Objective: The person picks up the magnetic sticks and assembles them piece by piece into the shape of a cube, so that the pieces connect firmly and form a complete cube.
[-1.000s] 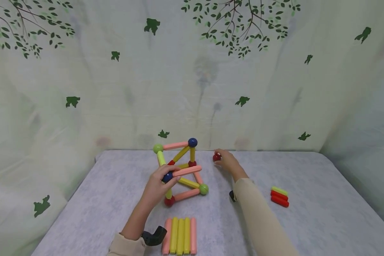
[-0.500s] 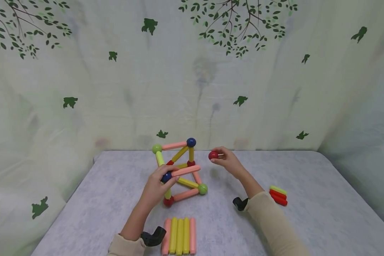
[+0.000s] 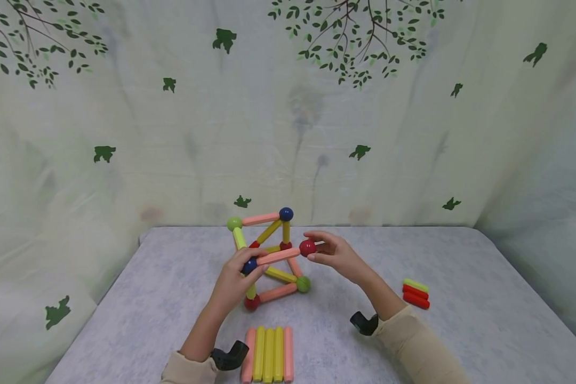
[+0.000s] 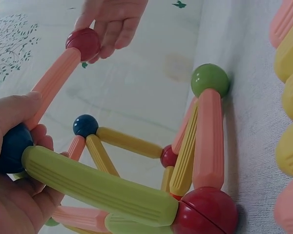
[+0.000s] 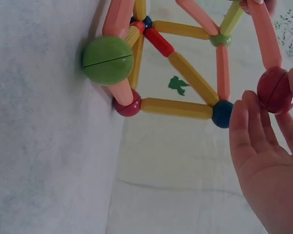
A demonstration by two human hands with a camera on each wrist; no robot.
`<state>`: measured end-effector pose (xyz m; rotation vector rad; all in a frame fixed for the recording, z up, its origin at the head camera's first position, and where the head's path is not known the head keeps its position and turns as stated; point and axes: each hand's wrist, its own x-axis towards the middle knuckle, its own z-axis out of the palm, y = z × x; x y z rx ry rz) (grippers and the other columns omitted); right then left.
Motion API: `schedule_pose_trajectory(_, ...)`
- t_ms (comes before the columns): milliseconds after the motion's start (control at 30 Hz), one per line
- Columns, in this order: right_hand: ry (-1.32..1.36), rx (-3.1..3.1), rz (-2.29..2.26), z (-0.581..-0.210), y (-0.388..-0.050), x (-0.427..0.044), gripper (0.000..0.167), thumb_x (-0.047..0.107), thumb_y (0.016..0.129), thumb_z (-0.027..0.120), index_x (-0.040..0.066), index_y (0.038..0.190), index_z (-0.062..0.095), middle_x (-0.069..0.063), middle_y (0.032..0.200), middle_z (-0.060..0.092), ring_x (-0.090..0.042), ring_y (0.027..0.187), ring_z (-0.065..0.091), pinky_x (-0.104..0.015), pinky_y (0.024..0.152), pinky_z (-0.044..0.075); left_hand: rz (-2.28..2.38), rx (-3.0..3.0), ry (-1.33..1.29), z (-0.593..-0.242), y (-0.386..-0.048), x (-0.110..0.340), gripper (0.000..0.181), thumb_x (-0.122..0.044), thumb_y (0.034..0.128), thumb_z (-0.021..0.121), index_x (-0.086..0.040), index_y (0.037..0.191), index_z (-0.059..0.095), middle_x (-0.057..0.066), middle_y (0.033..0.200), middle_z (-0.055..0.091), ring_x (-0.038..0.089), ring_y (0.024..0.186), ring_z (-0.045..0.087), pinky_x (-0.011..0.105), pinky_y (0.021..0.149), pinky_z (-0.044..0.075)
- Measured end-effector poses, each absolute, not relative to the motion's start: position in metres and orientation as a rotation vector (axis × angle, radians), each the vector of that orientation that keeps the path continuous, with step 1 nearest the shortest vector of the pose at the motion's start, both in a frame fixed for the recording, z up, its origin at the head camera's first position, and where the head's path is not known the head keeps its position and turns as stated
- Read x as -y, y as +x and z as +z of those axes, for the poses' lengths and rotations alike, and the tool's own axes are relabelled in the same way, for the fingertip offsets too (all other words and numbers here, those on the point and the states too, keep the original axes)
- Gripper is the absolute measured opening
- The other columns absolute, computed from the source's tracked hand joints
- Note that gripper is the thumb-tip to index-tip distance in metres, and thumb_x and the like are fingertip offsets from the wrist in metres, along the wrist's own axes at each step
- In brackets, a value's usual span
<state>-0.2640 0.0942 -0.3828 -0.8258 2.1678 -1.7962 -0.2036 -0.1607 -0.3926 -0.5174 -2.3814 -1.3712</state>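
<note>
My left hand (image 3: 235, 274) grips the blue ball (image 3: 249, 265) at a corner of the frame of sticks and balls; its thumb lies on the near end of a pink stick (image 3: 279, 256). In the left wrist view a green stick (image 4: 100, 185) runs from that blue ball (image 4: 14, 148) down to a red ball (image 4: 205, 212). My right hand (image 3: 338, 258) pinches another red ball (image 3: 308, 247), which touches the pink stick's free end. The right wrist view shows this red ball (image 5: 276, 90) between thumb and fingers of the right hand (image 5: 271, 170).
Several pink and yellow sticks (image 3: 268, 354) lie side by side at the table's front. Two red sticks (image 3: 416, 300) and a green one (image 3: 416, 285) lie on the right of the table (image 3: 480, 320). A leaf-patterned cloth (image 3: 249, 122) hangs behind.
My right hand has lifted the red ball from the table's back and brought it left and toward me, onto the end of the pink stick. The left hand has kept its hold.
</note>
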Motion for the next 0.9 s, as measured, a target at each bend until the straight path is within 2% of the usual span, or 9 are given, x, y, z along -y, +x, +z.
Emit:
schedule_pose_trajectory(133, -0.714, -2.284, -1.803, -0.388, -0.251, -0.101, 0.057, 0.009, 0.082, 0.066, 0.005, 0.132, 0.037, -0.013, 0.120, 0.045, -0.028, 0.102, 0.052, -0.035, 0.079, 0.048, -1.382, 2.372, -0.537, -0.394, -0.206, 0.160, 0.025, -0.014, 0.0820, 0.066, -0.013, 0.106, 0.062, 0.000, 0.102, 0.056, 0.014, 0.091, 0.053, 0.032, 0.079, 0.048)
schedule_pose_trajectory(267, -0.696, -2.326, -1.751, -0.403, -0.223, -0.101, 0.056, 0.010, 0.082, 0.066, 0.002, 0.129, 0.037, -0.015, 0.114, 0.044, -0.030, 0.099, 0.052, -0.036, 0.079, 0.048, -1.361, 2.387, -0.525, -0.393, -0.205, 0.160, 0.025, -0.014, 0.0824, 0.065, -0.013, 0.107, 0.062, -0.001, 0.103, 0.056, 0.013, 0.091, 0.052, 0.031, 0.079, 0.048)
schedule_pose_trajectory(467, -0.740, -2.215, -1.494, -0.429, -0.181, -0.080, 0.055, 0.022, 0.082, 0.067, 0.006, 0.127, 0.040, -0.012, 0.105, 0.048, -0.017, 0.086, 0.055, -0.027, 0.072, 0.047, -1.337, 2.389, -0.536, -0.393, -0.204, 0.160, 0.027, -0.016, 0.0830, 0.065, -0.011, 0.109, 0.061, -0.001, 0.104, 0.055, 0.013, 0.090, 0.052, 0.030, 0.077, 0.048)
schedule_pose_trajectory(600, -0.825, -2.231, -1.335, -0.443, -0.169, -0.067, 0.054, 0.029, 0.081, 0.067, 0.010, 0.126, 0.044, -0.003, 0.097, 0.049, -0.010, 0.076, 0.052, -0.023, 0.064, 0.046, -1.333, 2.381, -0.532, -0.394, -0.203, 0.160, 0.027, -0.016, 0.0827, 0.065, -0.010, 0.108, 0.061, -0.002, 0.104, 0.055, 0.013, 0.091, 0.052, 0.032, 0.077, 0.049)
schedule_pose_trajectory(733, -0.922, -2.445, -1.050, -0.452, -0.159, -0.054, 0.054, 0.040, 0.081, 0.064, 0.012, 0.124, 0.048, 0.006, 0.097, 0.053, -0.003, 0.075, 0.049, -0.023, 0.064, 0.045, -1.322, 2.372, -0.542, -0.396, -0.203, 0.160, 0.027, -0.016, 0.0826, 0.066, -0.008, 0.108, 0.062, -0.001, 0.103, 0.056, 0.013, 0.090, 0.052, 0.031, 0.076, 0.049)
schedule_pose_trajectory(800, -0.914, -2.557, -0.908, -0.453, -0.154, -0.046, 0.049, 0.038, 0.081, 0.061, 0.012, 0.121, 0.051, 0.010, 0.091, 0.055, -0.001, 0.070, 0.049, -0.022, 0.059, 0.044, -1.319, 2.364, -0.551, -0.396, -0.203, 0.160, 0.026, -0.015, 0.0827, 0.065, -0.009, 0.108, 0.062, -0.001, 0.103, 0.056, 0.014, 0.089, 0.053, 0.030, 0.075, 0.049)
schedule_pose_trajectory(900, -0.878, -2.656, -0.783, -0.449, -0.149, -0.039, 0.038, 0.030, 0.079, 0.061, 0.013, 0.113, 0.055, 0.013, 0.070, 0.054, -0.001, 0.054, 0.045, -0.022, 0.045, 0.040, -1.328, 2.358, -0.552, -0.396, -0.204, 0.160, 0.026, -0.015, 0.0824, 0.066, -0.011, 0.107, 0.062, 0.000, 0.102, 0.056, 0.014, 0.088, 0.053, 0.029, 0.075, 0.049)
